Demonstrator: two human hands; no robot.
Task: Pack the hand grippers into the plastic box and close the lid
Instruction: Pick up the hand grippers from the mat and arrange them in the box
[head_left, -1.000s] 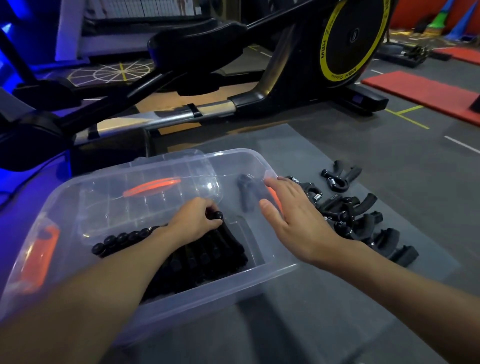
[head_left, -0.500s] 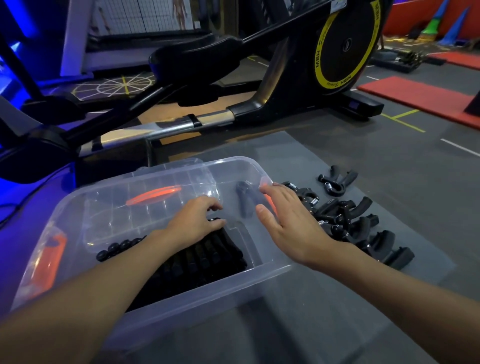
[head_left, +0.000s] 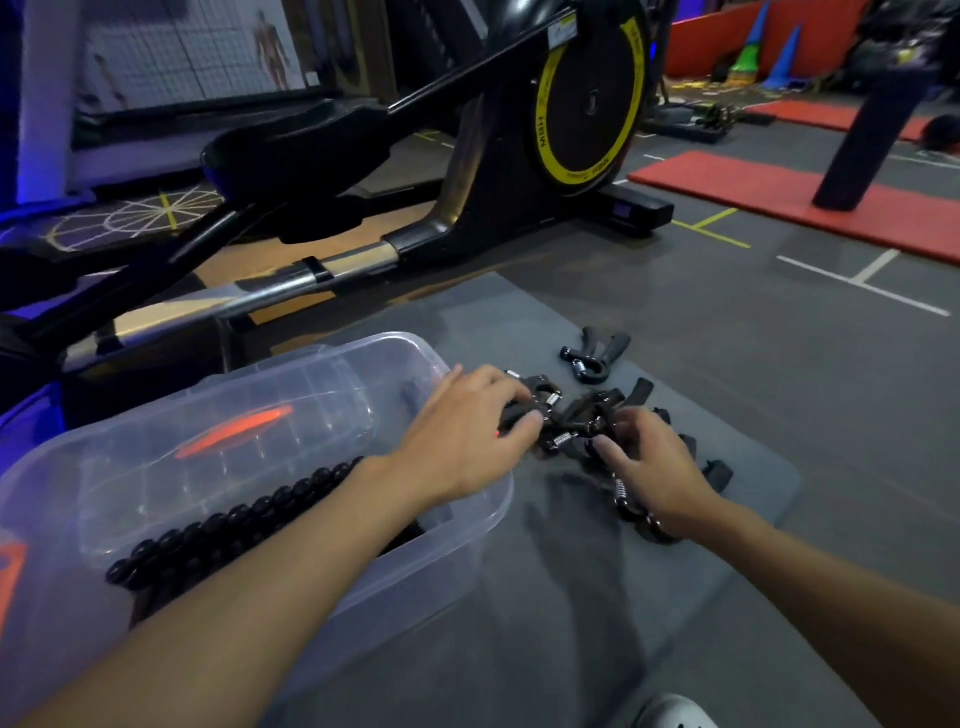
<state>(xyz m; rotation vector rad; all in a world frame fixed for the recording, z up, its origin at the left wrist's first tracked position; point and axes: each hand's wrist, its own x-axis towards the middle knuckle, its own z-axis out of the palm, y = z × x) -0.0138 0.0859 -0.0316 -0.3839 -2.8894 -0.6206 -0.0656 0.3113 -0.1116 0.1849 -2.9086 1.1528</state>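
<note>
A clear plastic box (head_left: 483, 499) stands on a grey mat at the left, with a row of black hand grippers (head_left: 218, 530) packed inside. Its clear lid (head_left: 228, 441) with an orange latch leans inside the box at the back. To the right of the box lies a pile of black hand grippers (head_left: 576, 421) on the mat. My left hand (head_left: 467, 436) reaches over the box's right end and closes on a gripper at the pile's left side. My right hand (head_left: 649, 467) rests on the pile's right side, fingers curled onto a gripper.
One hand gripper (head_left: 597, 356) lies apart, beyond the pile. A black elliptical trainer (head_left: 519, 156) with a yellow-ringed wheel stands close behind the box and mat. Red mats (head_left: 779, 192) and a dark post (head_left: 872, 124) are at the right. A white shoe tip (head_left: 675, 714) shows below.
My left hand has left the inside of the box and moved right to the pile. My right hand has moved from the box's right end down onto the pile.
</note>
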